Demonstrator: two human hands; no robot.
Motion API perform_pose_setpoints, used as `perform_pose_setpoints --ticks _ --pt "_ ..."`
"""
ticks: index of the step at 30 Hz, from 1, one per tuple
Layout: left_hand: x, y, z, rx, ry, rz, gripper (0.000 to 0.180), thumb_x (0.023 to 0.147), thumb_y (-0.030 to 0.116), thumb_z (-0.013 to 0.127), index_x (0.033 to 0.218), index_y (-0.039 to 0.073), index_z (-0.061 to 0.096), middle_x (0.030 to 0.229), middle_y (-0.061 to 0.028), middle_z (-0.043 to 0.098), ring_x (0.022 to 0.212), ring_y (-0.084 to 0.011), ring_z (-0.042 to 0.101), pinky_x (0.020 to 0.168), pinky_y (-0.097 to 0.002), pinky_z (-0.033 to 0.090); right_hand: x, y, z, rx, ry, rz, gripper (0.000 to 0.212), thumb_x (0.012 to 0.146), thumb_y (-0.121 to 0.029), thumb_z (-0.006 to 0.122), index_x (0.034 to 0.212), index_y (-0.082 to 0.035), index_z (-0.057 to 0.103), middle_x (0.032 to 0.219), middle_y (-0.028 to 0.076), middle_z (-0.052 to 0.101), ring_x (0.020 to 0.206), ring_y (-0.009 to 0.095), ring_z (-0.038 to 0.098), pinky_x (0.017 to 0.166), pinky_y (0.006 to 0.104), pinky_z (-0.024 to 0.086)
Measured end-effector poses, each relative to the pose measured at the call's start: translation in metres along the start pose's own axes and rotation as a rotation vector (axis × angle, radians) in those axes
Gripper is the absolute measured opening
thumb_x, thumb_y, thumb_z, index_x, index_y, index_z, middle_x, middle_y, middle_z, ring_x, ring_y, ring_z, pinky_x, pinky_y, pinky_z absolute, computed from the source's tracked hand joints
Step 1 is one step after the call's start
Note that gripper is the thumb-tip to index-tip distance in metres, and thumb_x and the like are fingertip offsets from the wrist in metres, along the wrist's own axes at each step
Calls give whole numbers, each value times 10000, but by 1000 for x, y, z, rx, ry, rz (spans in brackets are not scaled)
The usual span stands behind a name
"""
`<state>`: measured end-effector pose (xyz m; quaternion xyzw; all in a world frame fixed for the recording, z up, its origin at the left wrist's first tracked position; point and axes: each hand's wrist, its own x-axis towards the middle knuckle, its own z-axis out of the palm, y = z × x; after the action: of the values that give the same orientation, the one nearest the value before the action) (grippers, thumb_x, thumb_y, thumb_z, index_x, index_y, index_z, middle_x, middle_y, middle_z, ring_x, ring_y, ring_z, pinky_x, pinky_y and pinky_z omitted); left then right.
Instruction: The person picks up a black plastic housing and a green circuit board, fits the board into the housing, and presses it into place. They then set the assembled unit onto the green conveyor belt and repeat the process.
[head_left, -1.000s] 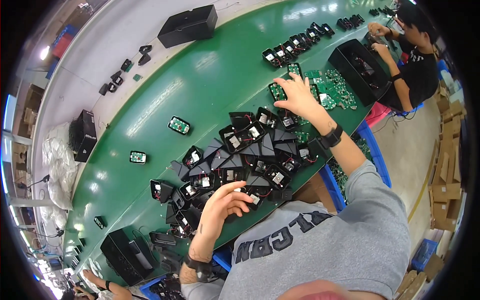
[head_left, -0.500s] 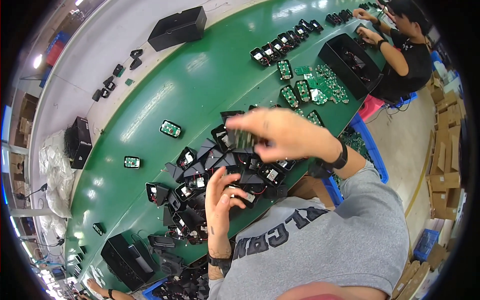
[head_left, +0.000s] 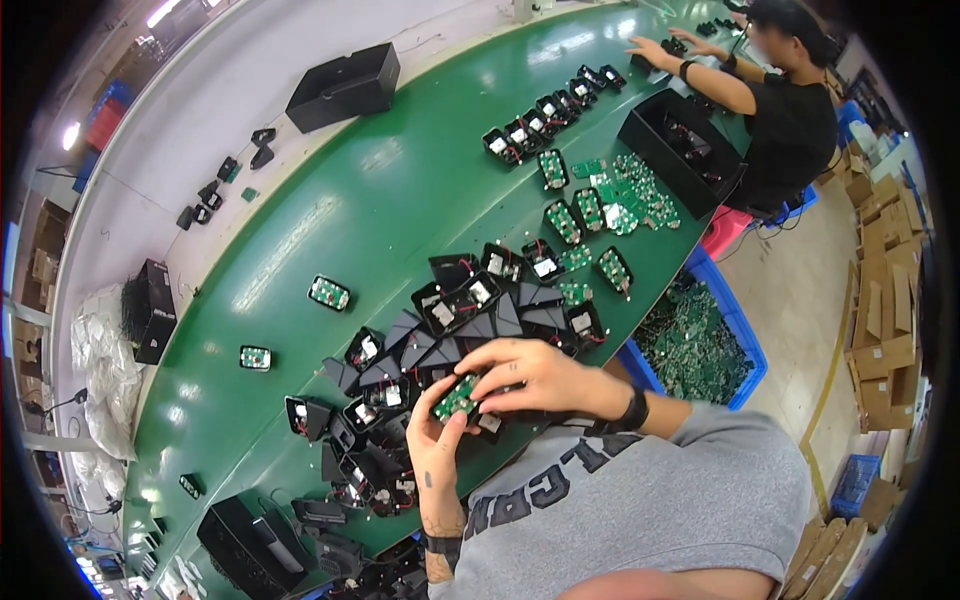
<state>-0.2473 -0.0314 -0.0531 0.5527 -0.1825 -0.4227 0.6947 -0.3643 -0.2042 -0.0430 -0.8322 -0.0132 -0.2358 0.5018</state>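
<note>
My left hand point(head_left: 435, 432) cradles a small black housing with a green circuit board point(head_left: 458, 396) in its open face. The left thumb lies on the near end of the board. From the right, my right hand point(head_left: 525, 378) grips the same housing, its fingertips on the board's edge. Both hands are closed round it, just above the near side of a heap of black plastic housings point(head_left: 505, 318). Several of these housings show white parts and red wires inside.
Loose green circuit boards point(head_left: 645, 190) lie farther right on the green table point(head_left: 400, 200), near a black box point(head_left: 640, 130). A blue crate point(head_left: 755, 365) of boards stands below the table edge. At the far right a co-worker point(head_left: 790, 120) reaches over the table. Another black box point(head_left: 225, 530) sits lower left.
My right hand has come down and left from over the heap to my left hand. My left fingers, apart and empty before, now hold the housing with the board. The co-worker's arms have shifted.
</note>
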Motion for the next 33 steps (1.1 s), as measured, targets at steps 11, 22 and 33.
perform_pose_setpoints --ticks 11,22,33 --pt "11 -5 4 27 -14 10 387 882 25 588 1260 -15 513 1046 -151 659 811 -187 676 583 -230 523 -7 -2 1 -68 188 75 146 750 -109 787 836 -74 674 1114 61 654 1039 246 597 865 367 481" --pt "14 -1 10 93 -24 -11 387 886 56 607 1254 -31 522 966 -117 657 706 -156 652 511 -205 492 2 6 15 18 198 -4 109 779 -70 751 871 -85 695 905 5 706 1125 243 581 1033 462 388" --pt "17 7 21 117 -107 -38 370 892 11 626 1255 -34 564 928 -82 657 680 -114 654 524 -193 494 -3 6 12 54 209 71 89 828 -132 669 880 -65 642 969 76 597 1042 235 554 1113 524 275"
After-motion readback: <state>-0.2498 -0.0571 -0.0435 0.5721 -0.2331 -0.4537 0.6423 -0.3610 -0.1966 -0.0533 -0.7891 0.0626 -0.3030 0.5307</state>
